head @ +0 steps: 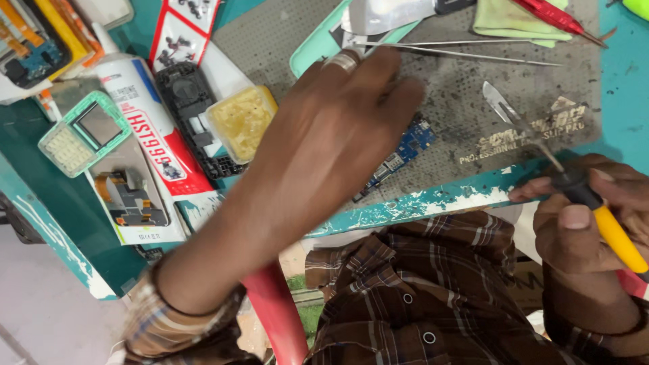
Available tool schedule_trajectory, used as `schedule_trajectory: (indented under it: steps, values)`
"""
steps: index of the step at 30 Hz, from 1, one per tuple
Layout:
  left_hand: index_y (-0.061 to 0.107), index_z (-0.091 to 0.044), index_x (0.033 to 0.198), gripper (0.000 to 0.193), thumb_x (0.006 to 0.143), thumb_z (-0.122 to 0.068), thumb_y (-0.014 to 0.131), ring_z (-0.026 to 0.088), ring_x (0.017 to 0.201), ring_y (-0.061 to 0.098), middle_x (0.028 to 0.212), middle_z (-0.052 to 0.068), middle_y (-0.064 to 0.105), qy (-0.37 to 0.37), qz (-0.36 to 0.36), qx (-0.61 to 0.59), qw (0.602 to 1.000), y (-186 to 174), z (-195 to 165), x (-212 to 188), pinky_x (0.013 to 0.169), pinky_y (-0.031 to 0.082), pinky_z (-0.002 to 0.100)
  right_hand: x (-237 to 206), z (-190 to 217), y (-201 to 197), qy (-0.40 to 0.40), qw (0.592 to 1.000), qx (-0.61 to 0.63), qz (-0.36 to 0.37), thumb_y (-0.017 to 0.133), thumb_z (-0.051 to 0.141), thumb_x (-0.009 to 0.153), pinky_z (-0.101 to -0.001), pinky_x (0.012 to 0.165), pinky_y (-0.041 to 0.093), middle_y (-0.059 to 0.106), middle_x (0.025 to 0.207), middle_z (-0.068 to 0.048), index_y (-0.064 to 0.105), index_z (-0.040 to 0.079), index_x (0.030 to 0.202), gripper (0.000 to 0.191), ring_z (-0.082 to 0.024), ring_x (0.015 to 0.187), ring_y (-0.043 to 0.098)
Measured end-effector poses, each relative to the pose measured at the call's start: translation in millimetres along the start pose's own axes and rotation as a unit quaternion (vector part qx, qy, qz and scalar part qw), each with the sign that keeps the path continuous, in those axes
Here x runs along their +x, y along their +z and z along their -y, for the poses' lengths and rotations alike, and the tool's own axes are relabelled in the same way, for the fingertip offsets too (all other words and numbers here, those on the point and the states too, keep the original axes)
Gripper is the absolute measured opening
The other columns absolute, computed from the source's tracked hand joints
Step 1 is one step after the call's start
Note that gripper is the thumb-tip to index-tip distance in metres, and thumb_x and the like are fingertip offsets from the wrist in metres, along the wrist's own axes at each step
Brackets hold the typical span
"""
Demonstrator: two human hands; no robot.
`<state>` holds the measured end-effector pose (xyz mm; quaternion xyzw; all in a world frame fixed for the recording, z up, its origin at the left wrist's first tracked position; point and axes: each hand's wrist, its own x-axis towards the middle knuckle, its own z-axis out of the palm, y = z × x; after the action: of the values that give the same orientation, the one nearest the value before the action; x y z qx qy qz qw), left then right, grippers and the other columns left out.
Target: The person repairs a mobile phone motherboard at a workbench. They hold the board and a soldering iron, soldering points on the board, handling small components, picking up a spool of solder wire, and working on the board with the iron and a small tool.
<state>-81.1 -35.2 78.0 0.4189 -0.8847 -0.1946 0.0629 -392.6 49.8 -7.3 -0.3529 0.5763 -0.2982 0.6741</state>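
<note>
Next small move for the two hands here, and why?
Probably settle the left hand onto the blue circuit board to pin it: it is blurred above the board, while the right hand grips the yellow-handled scalpel, blade clear of the board.

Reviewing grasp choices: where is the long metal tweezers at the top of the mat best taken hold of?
Grip the tweezers mid-length, pinching across both arms from above. They lie flat on the grey mat, tips pointing right; the wider left end sits beside the left hand, so come from the right.
</note>
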Motion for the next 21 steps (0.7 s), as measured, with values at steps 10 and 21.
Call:
schedule_trajectory:
  steps: [10, 21]
  values:
    - [0.070, 0.003, 0.115, 0.029, 0.086, -0.003, 0.067, 0.037, 0.091, 0.070, 0.107, 0.023, 0.066, 0.133, -0.009, -0.063, 0.989, -8.0, 26.1, 36.8, 0.079, 0.056, 0.046, -30.6, -99.1, -4.0, -0.294, 0.938, -0.073, -0.166, 0.060, 0.041, 0.114, -0.0374, 0.073, 0.063, 0.059, 0.082, -0.019, 0.051, -0.010, 0.105, 0.053, -0.024, 0.069, 0.063]
    - [0.067, -0.003, 0.127, 0.045, 0.082, -0.004, 0.071, 0.029, 0.093, 0.068, 0.124, 0.022, 0.061, 0.132, 0.065, -0.001, 0.989, -24.8, 25.7, 31.4, 0.084, 0.053, 0.044, -33.0, -82.2, 2.4, -0.264, 0.955, -0.055, -0.125, 0.063, 0.045, 0.115, -0.0349, 0.079, 0.064, 0.066, 0.092, -0.015, 0.057, -0.005, 0.100, 0.053, -0.023, 0.077, 0.070]
